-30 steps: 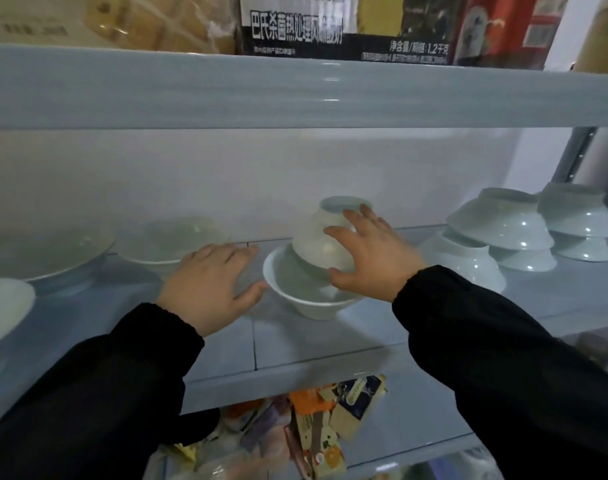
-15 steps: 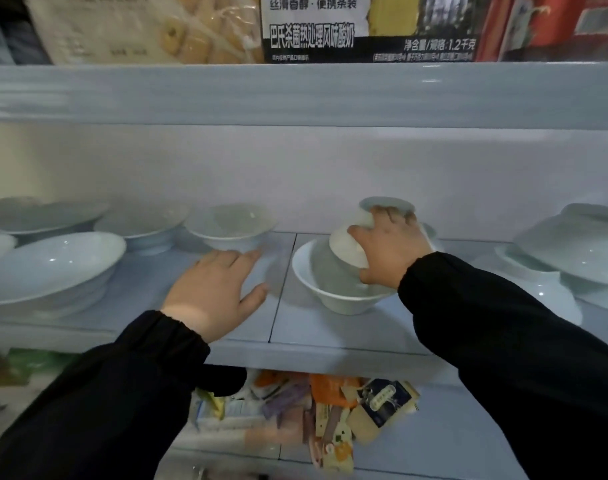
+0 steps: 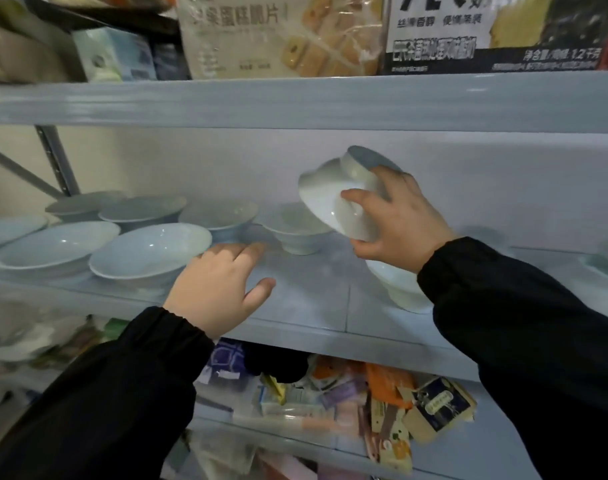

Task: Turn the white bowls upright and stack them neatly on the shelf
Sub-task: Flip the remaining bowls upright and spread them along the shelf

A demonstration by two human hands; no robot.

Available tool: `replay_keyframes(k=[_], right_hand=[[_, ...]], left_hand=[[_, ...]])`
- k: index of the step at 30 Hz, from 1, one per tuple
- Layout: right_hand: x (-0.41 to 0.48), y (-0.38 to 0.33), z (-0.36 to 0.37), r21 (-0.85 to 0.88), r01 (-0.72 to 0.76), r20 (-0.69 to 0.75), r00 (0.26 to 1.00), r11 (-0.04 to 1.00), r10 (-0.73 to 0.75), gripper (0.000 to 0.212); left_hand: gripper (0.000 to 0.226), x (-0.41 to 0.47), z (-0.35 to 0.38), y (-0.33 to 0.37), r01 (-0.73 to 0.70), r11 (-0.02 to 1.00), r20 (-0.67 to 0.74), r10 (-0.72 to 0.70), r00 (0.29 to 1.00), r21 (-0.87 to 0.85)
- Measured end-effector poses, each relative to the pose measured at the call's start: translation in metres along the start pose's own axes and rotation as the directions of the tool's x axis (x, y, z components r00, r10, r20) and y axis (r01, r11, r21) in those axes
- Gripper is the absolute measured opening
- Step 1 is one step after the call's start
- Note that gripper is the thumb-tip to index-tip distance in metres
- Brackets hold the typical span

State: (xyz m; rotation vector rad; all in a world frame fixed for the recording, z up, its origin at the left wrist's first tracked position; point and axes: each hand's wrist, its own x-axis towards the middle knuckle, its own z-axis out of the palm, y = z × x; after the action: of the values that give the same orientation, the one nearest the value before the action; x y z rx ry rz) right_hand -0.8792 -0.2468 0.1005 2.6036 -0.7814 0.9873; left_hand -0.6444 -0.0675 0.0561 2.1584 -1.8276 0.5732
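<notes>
My right hand (image 3: 396, 216) grips a small white bowl (image 3: 333, 192) and holds it in the air above the shelf, tilted with its foot pointing up and back. Below my right wrist an upright white bowl (image 3: 396, 289) stands on the pale shelf board (image 3: 313, 306), partly hidden by my sleeve. My left hand (image 3: 219, 285) lies flat on the shelf board with fingers spread and holds nothing. Another upright small bowl (image 3: 295, 233) stands behind, between my two hands.
Several upright wide white bowls (image 3: 146, 258) stand in rows on the left of the shelf. The upper shelf's edge (image 3: 295, 102) hangs close above the lifted bowl. More bowls (image 3: 607, 258) are at the far right edge. Packets fill the shelf below (image 3: 330, 393).
My right hand has lifted the upside-down bowl out of the bowl under it and tilted it up to the left. The view has swung left. My left hand has stayed flat on the shelf.
</notes>
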Motion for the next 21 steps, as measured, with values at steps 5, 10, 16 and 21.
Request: replay_keyframes(k=[5, 10, 16, 21], right_hand=[[0.018, -0.057, 0.022, 0.496, -0.184, -0.053, 0.969, 0.849, 0.241, 0.064], [0.022, -0.093, 0.054, 0.899, -0.414, 0.248, 0.747, 0.14, 0.617, 0.046], [0.008, -0.116, 0.094, 0.766, -0.458, 0.641, 0.499, -0.45, 0.583, 0.021], [-0.001, -0.135, 0.113, 0.73, -0.452, 0.679, 0.399, -0.512, 0.616, 0.019]], left_hand=[[0.068, -0.024, -0.012, -0.049, 0.012, 1.0, -0.035, -0.011, 0.999, 0.02], [0.067, -0.04, -0.019, -0.088, -0.001, 1.0, -0.044, 0.001, 0.999, 0.006], [0.068, -0.051, -0.015, -0.114, -0.008, 1.0, -0.037, 0.008, 0.999, -0.009], [0.067, -0.055, -0.01, -0.124, -0.021, 0.999, -0.021, 0.021, 1.0, -0.024]])
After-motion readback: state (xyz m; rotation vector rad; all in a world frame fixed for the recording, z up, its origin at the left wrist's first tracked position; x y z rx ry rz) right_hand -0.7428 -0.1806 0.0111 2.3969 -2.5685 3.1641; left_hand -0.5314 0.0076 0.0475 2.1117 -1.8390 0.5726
